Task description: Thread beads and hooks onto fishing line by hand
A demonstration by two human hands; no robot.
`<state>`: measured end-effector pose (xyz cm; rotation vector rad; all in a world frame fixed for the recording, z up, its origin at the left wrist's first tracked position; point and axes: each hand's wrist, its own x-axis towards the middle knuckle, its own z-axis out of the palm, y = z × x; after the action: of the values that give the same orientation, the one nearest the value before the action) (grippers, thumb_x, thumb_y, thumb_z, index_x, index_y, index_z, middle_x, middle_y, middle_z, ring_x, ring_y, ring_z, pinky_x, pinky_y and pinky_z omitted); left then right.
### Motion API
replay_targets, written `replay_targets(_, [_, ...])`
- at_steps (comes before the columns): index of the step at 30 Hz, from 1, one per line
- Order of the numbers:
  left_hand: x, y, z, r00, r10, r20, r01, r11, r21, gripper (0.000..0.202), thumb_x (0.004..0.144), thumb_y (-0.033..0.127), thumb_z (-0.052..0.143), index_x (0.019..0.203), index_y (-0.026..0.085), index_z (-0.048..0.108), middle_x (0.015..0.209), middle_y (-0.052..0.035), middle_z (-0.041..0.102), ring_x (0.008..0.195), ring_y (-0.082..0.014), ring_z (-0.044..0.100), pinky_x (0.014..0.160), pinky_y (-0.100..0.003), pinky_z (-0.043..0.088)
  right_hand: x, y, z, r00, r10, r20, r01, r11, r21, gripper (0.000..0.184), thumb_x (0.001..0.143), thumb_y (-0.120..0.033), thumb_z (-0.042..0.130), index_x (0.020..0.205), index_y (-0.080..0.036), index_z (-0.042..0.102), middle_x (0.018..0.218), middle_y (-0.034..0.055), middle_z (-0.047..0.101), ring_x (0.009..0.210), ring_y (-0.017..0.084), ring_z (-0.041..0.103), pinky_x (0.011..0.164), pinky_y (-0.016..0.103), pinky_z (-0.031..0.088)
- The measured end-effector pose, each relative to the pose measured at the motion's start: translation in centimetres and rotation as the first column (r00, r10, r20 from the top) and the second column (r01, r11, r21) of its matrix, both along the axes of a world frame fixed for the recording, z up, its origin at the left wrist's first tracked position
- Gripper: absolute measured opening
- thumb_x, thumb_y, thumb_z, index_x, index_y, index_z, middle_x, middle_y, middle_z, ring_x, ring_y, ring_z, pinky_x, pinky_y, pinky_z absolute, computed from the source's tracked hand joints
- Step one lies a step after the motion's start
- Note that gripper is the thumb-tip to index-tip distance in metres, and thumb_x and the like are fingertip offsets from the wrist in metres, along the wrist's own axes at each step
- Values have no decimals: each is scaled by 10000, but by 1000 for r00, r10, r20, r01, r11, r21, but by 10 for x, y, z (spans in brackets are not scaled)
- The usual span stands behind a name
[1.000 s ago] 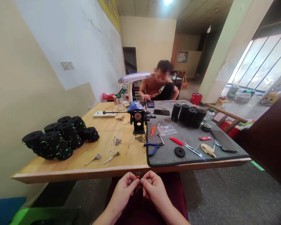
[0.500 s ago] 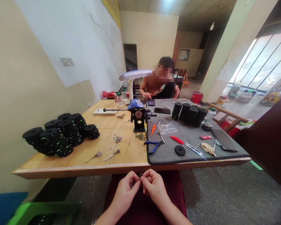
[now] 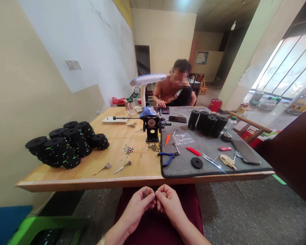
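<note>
My left hand (image 3: 140,203) and my right hand (image 3: 168,203) meet below the table's front edge, over my dark red lap. Thumb and fingers of the left are pinched together, and a small orange piece (image 3: 146,193) shows among them. The right hand is closed in a pinch too, its thumb tip beside the left one; what it holds is too small to make out. On the wooden tabletop (image 3: 97,173) ahead lie two thin wire-bunch tools (image 3: 122,166), a pile of small coloured beads (image 3: 128,149) and blue-handled pliers (image 3: 168,158).
Black foam spools (image 3: 58,146) stuck with coloured bits stand at the left; more black spools (image 3: 193,119) stand on the grey mat (image 3: 178,172). A black hand-cranked winder (image 3: 152,129) and a lamp (image 3: 146,80) are mid-table. Scissors (image 3: 211,161) lie right. A person (image 3: 165,90) sits opposite.
My left hand has turned slightly, and the orange piece now shows among its fingers. The fingertips have shifted a little apart. The view has tilted slightly.
</note>
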<state>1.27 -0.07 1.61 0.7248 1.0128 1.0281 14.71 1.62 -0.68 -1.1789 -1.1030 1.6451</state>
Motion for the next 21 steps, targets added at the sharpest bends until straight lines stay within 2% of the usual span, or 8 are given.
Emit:
replay_targets(3, [-2, 2, -6, 995, 99, 4, -99, 992, -73, 306, 609, 362, 798, 696, 151, 594, 622, 37, 563, 571, -87, 536, 540, -197, 421, 1, -2, 3, 1000, -1, 24, 1, 1000, -24, 408, 698, -555, 639, 671, -189, 461, 364, -78, 509, 295, 36, 317, 352, 170, 202])
replay_targets(6, [-3, 3, -9, 993, 119, -3, -118, 990, -80, 317, 602, 377, 792, 710, 154, 594, 627, 38, 552, 576, -90, 523, 531, -197, 409, 1, -6, 6, 999, 31, 17, -30, 998, -56, 387, 703, -535, 635, 667, -190, 465, 355, -80, 503, 285, 36, 315, 341, 168, 186])
replay_targets(13, [-4, 3, -4, 967, 121, -222, -99, 990, 105, 309, 665, 444, 708, 700, 165, 579, 584, 38, 543, 523, -101, 474, 512, -219, 381, -2, -11, 7, 995, 87, -49, -92, 990, -111, 333, 707, -470, 642, 675, -189, 466, 350, -86, 495, 277, 29, 294, 325, 163, 149])
replay_targets(21, [-5, 3, -5, 925, 125, -359, -62, 981, 182, 301, 714, 462, 648, 725, 177, 553, 569, 48, 547, 447, -83, 429, 463, -208, 340, -1, -11, 5, 993, 79, -84, -92, 983, -158, 334, 693, -460, 656, 661, -185, 468, 350, -82, 497, 268, 21, 274, 323, 167, 121])
